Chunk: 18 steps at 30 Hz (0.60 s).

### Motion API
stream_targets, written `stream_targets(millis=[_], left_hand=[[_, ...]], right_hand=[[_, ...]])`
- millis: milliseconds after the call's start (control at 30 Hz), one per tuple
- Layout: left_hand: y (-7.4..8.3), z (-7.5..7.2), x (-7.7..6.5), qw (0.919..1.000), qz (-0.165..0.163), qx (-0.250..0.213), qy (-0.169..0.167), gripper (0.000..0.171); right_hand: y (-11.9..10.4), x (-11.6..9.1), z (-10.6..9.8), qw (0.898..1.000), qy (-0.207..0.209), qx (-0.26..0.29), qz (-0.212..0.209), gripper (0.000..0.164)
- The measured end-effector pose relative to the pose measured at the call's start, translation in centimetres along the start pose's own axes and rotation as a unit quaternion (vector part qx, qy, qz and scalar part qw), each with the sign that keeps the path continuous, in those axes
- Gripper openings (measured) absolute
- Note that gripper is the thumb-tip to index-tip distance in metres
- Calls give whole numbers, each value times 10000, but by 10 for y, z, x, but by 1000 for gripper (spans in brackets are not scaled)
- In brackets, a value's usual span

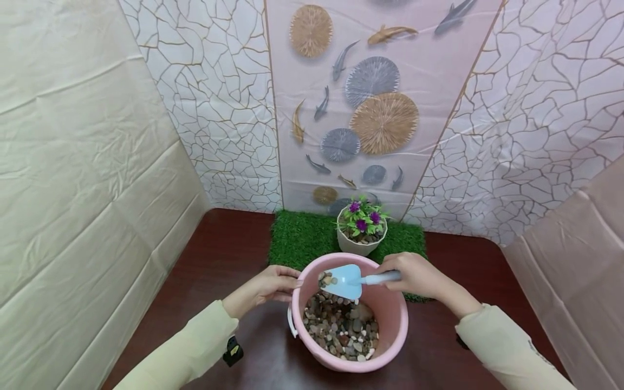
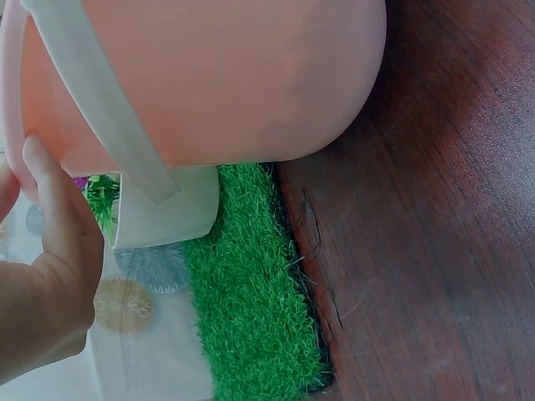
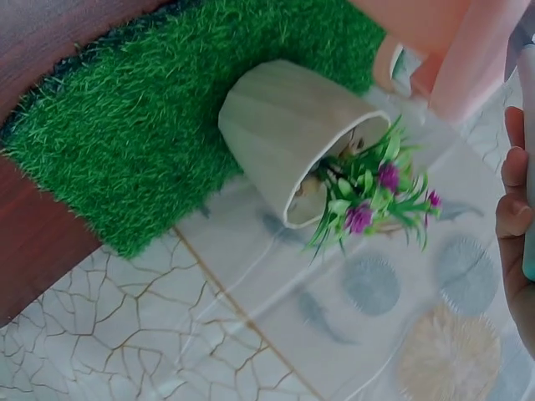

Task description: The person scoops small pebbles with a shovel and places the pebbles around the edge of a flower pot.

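A pink bucket (image 1: 400, 330) stands on the table with many mixed pebbles (image 1: 336, 330) in its bottom. My left hand (image 1: 273, 283) pinches the bucket's rim at the left, its thumb (image 2: 52, 180) visible against the outside in the left wrist view. Over the bucket's opening, my right hand (image 1: 414, 273) grips the handle of a light blue trowel (image 1: 347, 280). A few small pebbles lie at the trowel's tip, which points left. In the right wrist view only the fingers (image 3: 517, 167) round the handle show, at the right edge.
Behind the bucket, a white pot (image 1: 358, 246) with purple flowers (image 1: 361, 225) stands on a green artificial grass mat (image 1: 302, 238). The bucket's white carrying handle (image 1: 291, 322) hangs at its left side. Patterned cloth (image 1: 234, 108) covers the walls around the dark wooden table (image 1: 219, 254).
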<state>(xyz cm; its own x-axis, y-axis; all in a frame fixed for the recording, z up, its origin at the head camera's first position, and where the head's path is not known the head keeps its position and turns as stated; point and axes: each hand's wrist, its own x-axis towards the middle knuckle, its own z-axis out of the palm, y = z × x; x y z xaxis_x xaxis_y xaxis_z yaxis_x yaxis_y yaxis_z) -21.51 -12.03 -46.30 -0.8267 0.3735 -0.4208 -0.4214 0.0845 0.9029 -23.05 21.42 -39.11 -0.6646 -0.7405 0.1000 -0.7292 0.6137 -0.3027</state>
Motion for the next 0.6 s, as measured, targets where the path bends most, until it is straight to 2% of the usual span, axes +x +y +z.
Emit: stream_targets(millis=[233,600], left_hand=[[-1,0,0,10000,2,-44,-7,44],[0,0,1,10000,11,-30,-30,45]], right_hand=[[8,-9,-7,9993,302,-165,152,14],[22,-21,-27,9980,339,-236,482,12]])
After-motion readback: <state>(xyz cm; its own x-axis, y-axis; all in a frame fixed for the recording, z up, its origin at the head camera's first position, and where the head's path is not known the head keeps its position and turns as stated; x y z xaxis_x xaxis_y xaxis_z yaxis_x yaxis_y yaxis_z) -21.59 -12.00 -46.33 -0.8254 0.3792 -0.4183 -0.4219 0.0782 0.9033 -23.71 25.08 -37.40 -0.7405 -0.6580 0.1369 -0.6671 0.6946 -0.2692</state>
